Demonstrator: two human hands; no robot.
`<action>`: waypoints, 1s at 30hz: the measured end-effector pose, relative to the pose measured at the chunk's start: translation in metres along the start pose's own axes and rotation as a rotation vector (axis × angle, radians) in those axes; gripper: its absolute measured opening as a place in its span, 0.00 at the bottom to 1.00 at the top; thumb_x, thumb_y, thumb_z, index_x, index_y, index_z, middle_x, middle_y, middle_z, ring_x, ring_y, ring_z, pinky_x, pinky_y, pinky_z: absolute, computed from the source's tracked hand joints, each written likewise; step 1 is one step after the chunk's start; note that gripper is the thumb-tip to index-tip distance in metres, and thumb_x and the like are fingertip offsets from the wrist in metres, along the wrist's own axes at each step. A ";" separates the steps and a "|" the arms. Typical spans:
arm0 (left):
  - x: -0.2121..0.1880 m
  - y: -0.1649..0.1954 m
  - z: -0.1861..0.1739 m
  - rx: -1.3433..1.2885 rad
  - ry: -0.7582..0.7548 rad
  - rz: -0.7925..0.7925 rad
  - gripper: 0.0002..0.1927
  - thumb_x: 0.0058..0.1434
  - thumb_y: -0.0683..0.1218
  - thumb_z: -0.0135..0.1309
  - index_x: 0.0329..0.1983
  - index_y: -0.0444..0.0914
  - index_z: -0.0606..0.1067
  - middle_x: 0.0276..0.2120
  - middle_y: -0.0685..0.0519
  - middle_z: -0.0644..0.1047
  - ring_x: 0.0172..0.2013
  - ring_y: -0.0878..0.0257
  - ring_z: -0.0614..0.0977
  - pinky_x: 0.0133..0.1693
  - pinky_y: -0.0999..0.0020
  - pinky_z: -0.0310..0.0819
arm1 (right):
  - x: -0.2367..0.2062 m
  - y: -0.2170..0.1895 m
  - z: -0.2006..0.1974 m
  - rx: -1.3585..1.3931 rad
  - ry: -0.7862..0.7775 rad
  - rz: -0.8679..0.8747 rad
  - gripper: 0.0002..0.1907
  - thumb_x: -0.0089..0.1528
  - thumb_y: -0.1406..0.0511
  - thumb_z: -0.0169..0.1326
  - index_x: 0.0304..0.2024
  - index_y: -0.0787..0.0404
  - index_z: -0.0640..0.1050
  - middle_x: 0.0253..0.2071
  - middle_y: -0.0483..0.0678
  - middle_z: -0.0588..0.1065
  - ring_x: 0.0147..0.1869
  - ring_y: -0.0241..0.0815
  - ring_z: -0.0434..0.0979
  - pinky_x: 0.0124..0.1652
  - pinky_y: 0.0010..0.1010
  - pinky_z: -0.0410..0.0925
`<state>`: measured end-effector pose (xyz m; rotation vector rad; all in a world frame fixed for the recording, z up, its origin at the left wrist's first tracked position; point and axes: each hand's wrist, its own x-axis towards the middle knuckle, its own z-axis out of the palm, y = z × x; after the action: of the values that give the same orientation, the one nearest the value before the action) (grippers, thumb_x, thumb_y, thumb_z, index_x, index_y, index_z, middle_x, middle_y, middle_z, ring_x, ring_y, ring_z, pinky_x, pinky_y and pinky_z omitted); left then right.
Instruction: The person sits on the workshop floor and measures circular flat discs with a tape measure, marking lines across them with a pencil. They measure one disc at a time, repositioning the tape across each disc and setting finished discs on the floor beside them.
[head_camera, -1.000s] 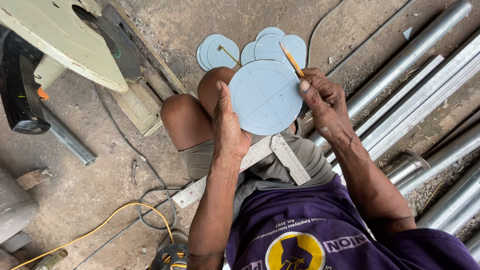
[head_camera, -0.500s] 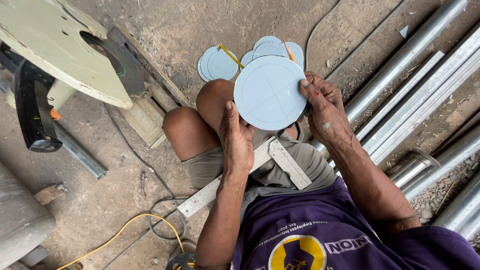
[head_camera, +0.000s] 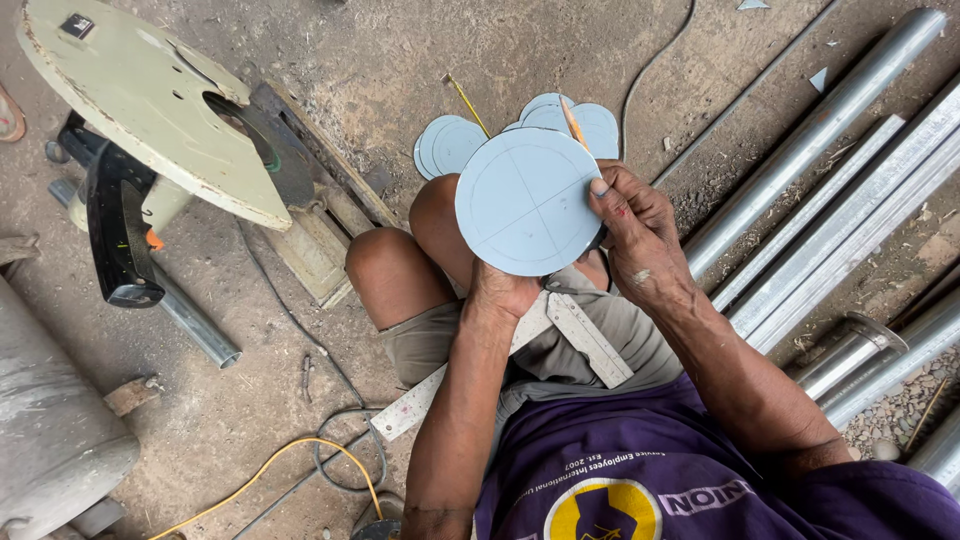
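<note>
I hold a pale blue disc (head_camera: 527, 200) flat above my knees; two crossing pencil lines divide its face. My left hand (head_camera: 505, 293) supports it from below at the near edge. My right hand (head_camera: 635, 233) grips its right rim, with an orange pencil (head_camera: 574, 125) sticking up between the fingers. Several more blue discs (head_camera: 452, 144) lie on the concrete floor beyond my knees. A steel square ruler (head_camera: 585, 338) rests across my lap.
A cut-off saw with a pale green guard (head_camera: 140, 100) stands at the upper left. Galvanised metal pipes (head_camera: 830, 230) lie along the right. A grey cylinder (head_camera: 45, 420) sits lower left, and a yellow cable (head_camera: 290, 465) runs over the floor.
The disc has turned face-up toward me, so its crossed lines show. My left hand slid from the disc's left side to under its near edge.
</note>
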<state>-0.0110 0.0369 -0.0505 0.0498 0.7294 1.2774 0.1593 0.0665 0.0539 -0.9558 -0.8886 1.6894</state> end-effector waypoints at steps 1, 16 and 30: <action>0.002 -0.001 0.000 -0.014 -0.011 0.001 0.28 0.65 0.57 0.57 0.62 0.38 0.70 0.55 0.51 0.76 0.56 0.60 0.77 0.54 0.58 0.76 | 0.001 -0.001 0.000 0.001 -0.007 -0.005 0.20 0.72 0.56 0.53 0.54 0.68 0.77 0.40 0.45 0.76 0.41 0.30 0.75 0.41 0.23 0.73; 0.006 -0.011 0.011 -0.099 0.078 0.066 0.21 0.67 0.50 0.56 0.61 0.39 0.70 0.54 0.54 0.76 0.55 0.65 0.78 0.57 0.65 0.77 | 0.009 -0.004 -0.006 0.149 0.125 0.101 0.11 0.74 0.62 0.52 0.43 0.64 0.78 0.29 0.42 0.74 0.24 0.25 0.69 0.23 0.16 0.67; -0.007 0.110 0.092 0.156 0.094 0.505 0.31 0.65 0.68 0.52 0.48 0.35 0.71 0.40 0.49 0.76 0.36 0.60 0.83 0.38 0.60 0.90 | 0.056 -0.013 -0.077 -0.050 0.381 -0.164 0.11 0.75 0.64 0.57 0.36 0.58 0.81 0.29 0.42 0.73 0.35 0.35 0.69 0.49 0.37 0.74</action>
<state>-0.0568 0.0989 0.0705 0.3187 0.9324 1.7078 0.2202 0.1327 0.0220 -1.1579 -0.7334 1.2945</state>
